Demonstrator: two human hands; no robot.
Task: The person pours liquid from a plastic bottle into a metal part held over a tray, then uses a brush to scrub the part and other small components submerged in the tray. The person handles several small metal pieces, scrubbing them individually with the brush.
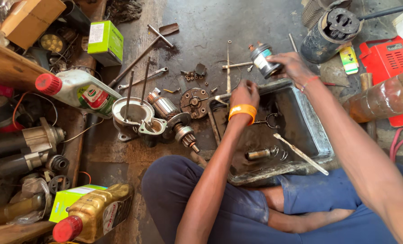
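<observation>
Fingers of the right hand [293,67] are clamped round a small grey cylinder [264,60] with a teal band, holding it tilted above the far rim of a dark metal tray [321,135]. Those of the left hand [244,94] are curled together over a thin rod [220,98] at the tray's far left corner; how firmly they grip it I cannot tell. An orange band [242,111] sits on the left wrist, a red thread on the right.

Inside the tray lie a short metal sleeve [258,154], some wire springs [277,151] beside it, and a pale flat stick [301,154] leaning over the near rim. The tray rests on the floor against the person's knees.

Just left of the tray lie a round end plate [194,103], an armature [174,119] and an aluminium housing [133,115] with two long bolts standing in it. Small washers and screws are scattered beyond them.

Further left are a white oil bottle [82,92] with a red cap, a green box [105,42] and several motors [27,144]. A gold bottle [97,214] lies at the near left. Beyond the right hand stands a motor body [330,34], with a red case [391,61] near it.
</observation>
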